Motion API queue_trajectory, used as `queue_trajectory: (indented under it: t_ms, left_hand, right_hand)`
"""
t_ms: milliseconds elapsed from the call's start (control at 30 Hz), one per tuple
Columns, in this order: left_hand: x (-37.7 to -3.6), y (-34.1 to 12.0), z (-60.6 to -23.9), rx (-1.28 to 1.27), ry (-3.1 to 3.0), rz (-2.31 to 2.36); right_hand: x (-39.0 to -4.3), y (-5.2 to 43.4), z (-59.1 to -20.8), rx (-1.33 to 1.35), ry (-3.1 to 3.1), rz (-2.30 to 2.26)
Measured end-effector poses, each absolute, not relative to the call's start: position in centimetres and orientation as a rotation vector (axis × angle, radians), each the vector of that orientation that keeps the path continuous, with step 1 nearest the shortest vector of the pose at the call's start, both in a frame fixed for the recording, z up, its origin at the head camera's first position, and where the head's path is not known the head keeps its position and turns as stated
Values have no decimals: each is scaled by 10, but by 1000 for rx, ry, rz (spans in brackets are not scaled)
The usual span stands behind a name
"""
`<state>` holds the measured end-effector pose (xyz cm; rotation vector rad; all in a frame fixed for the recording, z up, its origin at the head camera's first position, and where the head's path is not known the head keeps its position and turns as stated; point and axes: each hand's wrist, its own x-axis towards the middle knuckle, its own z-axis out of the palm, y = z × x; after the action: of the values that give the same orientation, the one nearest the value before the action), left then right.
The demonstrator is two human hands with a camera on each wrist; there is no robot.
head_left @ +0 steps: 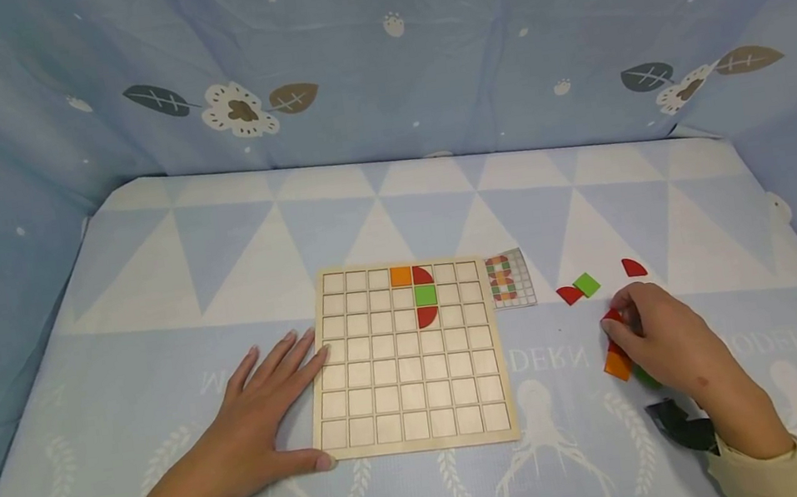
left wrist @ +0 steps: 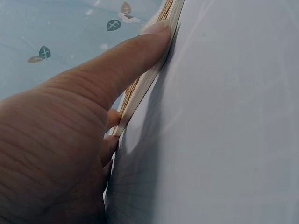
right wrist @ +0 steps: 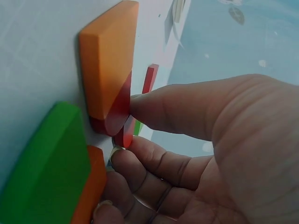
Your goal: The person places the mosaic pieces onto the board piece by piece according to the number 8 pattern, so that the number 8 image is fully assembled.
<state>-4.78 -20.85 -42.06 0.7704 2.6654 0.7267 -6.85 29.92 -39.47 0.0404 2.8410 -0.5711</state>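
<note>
My left hand [head_left: 257,435] lies beside the wooden grid board [head_left: 410,369], fingers spread. Its thumb and fingertips touch the board's left side, and the left wrist view has the thumb [left wrist: 140,51] along the board's edge. On the grid sit an orange square [head_left: 400,276], a green square [head_left: 425,295] and two red quarter-circles [head_left: 428,317]. Right of the board, my right hand [head_left: 671,338] pinches a red piece [right wrist: 124,134] among a small group of tiles. An orange tile [right wrist: 107,60] overlaps another red piece there, and a green tile [right wrist: 44,163] lies close by.
A small pattern card [head_left: 521,277] lies against the board's right edge. Between card and right hand are a loose red quarter-circle [head_left: 568,295] and a green square [head_left: 587,284]; another red quarter-circle [head_left: 634,267] lies beyond the hand. Blue patterned cloth [head_left: 373,59] rises behind the table.
</note>
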Motion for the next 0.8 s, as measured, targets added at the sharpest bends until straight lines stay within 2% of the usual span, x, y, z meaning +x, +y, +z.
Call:
queue_trajectory:
  t_ms: [800]
  left_hand:
    - [-48,-209,-424,788,2671,729]
  right_hand:
    - [-66,302,-397,-25,2812,-677]
